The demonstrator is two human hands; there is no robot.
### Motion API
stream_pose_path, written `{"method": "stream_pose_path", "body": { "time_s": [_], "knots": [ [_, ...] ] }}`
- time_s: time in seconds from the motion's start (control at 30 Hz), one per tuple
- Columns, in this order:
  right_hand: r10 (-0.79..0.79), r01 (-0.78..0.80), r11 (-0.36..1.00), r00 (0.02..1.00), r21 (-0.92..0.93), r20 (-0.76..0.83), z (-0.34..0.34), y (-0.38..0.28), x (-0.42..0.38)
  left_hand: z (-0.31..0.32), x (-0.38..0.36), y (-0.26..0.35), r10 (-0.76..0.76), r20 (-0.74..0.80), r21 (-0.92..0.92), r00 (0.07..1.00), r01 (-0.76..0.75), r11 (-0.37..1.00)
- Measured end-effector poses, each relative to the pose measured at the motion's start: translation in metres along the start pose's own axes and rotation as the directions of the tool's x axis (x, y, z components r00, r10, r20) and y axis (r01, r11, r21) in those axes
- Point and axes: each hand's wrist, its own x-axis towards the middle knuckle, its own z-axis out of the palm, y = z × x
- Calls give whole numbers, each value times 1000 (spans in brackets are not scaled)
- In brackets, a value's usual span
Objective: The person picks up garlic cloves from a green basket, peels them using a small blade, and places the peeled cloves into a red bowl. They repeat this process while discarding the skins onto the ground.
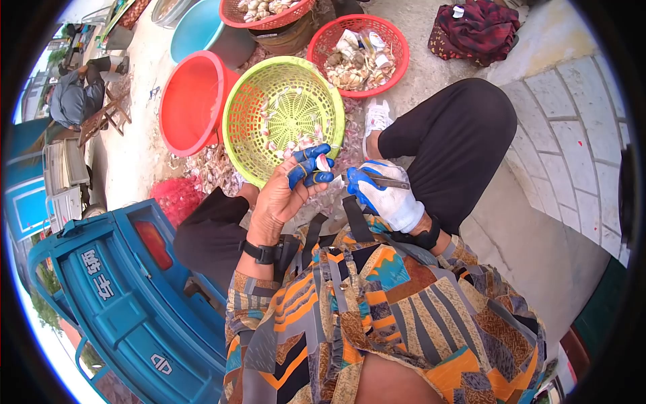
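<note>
The left hand point(293, 188), with blue covers on its fingers, pinches a pale pink garlic clove point(322, 162) between its fingertips, just over the near edge of the green basket point(245, 145). The right hand point(387, 190), in a white and blue glove, is closed around a small knife point(392, 182); the blade points toward the left hand, and the two hands are close but apart. The left hand is raised with its palm turned inward, the right lower and curled.

The left hand hides part of the green basket's rim, and more cloves lie inside. Beside this basket stands a red basin point(192, 104), with a blue basin point(195, 30) beyond. A red basket point(405, 64) of garlic sits on the far right side, and another red basket point(269, 25) with garlic rests on a brown container point(286, 42). Garlic skins point(208, 165) litter the ground.

The bent legs — dark trousers — flank the work: the left knee lies between a red net bag point(176, 200) and the hands, near a blue vehicle point(134, 283); the right knee rises toward a block wall point(572, 114).
</note>
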Motion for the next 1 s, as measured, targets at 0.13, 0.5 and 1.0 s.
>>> {"method": "stream_pose_path", "body": {
  "time_s": [0.13, 0.5, 1.0],
  "knots": [
    [-185, 182, 979, 982, -96, -28, -6, -5, 3, 19, -7, -20, 29, -38, -60, 999, -31, 998],
    [-22, 33, 992, 996, 120, -90, 1, 2, -8, 43, -18, -46, 501, -57, 692, 864, -328, 644],
    [-393, 297, 743, 919, -600, -32, -11, -35, 7, 38, -20, -53, 321, -165, 422, 933, -228, 877]
  ]
}}
